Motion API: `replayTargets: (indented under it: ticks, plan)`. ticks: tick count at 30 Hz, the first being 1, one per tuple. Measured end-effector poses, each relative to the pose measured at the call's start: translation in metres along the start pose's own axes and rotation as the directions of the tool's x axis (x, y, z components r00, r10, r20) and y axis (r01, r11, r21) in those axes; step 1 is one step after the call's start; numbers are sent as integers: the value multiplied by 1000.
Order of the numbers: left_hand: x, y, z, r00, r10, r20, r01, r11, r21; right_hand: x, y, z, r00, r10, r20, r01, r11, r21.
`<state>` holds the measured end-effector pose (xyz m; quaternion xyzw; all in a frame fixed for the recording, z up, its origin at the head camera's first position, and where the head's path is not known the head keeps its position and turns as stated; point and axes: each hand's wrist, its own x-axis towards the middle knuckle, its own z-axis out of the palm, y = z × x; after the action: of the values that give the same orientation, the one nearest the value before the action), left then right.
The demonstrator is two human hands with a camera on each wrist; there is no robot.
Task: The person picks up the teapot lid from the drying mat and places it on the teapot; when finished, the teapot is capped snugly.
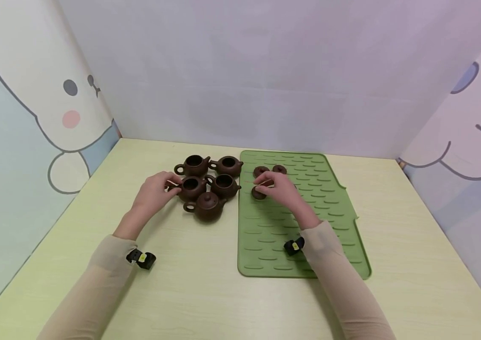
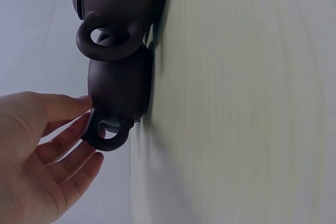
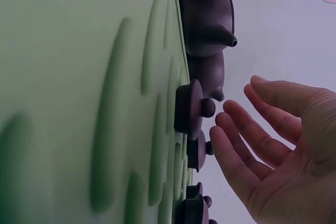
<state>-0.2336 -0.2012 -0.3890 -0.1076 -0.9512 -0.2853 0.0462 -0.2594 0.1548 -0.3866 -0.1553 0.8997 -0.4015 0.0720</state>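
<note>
My left hand [image 1: 155, 191] is at the handle side of a lidless dark brown teapot [image 2: 119, 85]. In the left wrist view the thumb tip meets the pot by its rim, and the loosely spread fingers lie behind the handle [image 2: 107, 142], partly hidden. Over the green mat [image 1: 265, 226], my right hand [image 1: 280, 189] hovers above a round brown teapot lid [image 1: 258, 193]. Its fingers are spread apart, with a visible gap to the lid's knob [image 3: 208, 108] in the right wrist view.
Three other lidless teapots stand close around, one at the back left [image 1: 195, 166]. A lidded teapot [image 1: 208, 208] is in front. More lids, including one at the back [image 1: 280, 169], lie on the mat. A pale wall [image 1: 257, 94] rises behind the wooden table [image 1: 189, 283].
</note>
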Motion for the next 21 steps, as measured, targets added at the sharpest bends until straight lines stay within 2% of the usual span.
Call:
replayTargets:
  ticks: [9,21]
  plan:
    - [2,-1,1,997,-75,5,75,997,-21,1,9,0,999,43,-7,-43,999,-8]
    - [5,-3,1,994,-112,5,112,992,-51,7,15,2,992,120,24,-118,990,-79]
